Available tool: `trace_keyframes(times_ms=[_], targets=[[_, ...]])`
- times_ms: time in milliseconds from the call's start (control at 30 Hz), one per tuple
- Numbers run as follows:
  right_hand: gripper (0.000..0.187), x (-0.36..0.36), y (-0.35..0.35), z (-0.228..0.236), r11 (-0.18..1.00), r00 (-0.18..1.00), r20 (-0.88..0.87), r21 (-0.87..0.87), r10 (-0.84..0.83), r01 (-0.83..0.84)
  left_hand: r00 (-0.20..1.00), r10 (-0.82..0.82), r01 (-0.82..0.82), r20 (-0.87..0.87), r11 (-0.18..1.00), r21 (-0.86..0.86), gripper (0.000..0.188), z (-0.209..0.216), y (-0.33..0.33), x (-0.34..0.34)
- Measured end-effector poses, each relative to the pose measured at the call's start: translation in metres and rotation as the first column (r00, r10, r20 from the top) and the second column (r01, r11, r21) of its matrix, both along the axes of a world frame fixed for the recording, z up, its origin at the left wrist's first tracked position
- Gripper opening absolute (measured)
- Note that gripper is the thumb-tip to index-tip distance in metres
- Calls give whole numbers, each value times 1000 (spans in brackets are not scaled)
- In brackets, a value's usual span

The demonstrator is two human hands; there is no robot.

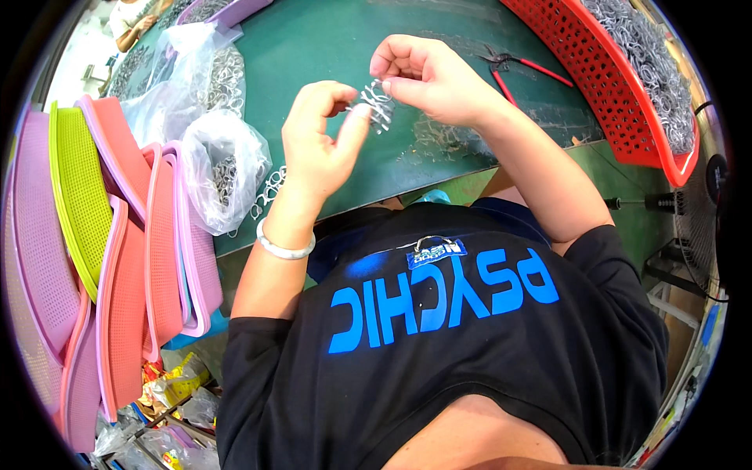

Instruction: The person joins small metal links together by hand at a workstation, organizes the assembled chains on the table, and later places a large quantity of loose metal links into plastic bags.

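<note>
Currently both hands, left hand (pixel 317 133) and right hand (pixel 427 78), pinch a small cluster of metal rings (pixel 374 103) between them above the green counter (pixel 329 47); keep fingertips close to the joint, with red-handled pliers (pixel 513 66) just beyond the right hand

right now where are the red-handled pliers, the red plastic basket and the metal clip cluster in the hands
red-handled pliers (pixel 523 69), head view, on a red handle
red plastic mesh basket (pixel 607 86), head view, on its perforated wall
small silver metal clip cluster (pixel 377 102), head view, on its middle between both hands
</note>
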State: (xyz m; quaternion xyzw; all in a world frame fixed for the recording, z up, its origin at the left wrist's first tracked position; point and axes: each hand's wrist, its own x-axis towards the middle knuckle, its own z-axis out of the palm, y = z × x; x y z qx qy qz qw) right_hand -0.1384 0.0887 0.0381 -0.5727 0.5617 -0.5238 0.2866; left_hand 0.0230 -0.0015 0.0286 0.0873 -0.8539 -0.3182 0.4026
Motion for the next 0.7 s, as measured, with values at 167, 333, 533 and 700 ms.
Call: trace_keyframes(times_ms=[167,333,533,700], targets=[[10,4,0,3,1000,998,57,3,-13,13,995,101,-96,10,973,-209,19,0,5,-1],[10,13,2,6,997,995,-69,-53,-66,62,977,188,-183,100,982,-51,23,-1,10,-2],[11,15,1,3,997,998,-42,-59,-52,49,975,151,-163,163,984,65,26,4,13,-4],[12,15,-1,0,995,995,-64,-74,-75,70,995,81,-94,56,953,290,33,-5,12,-5]])
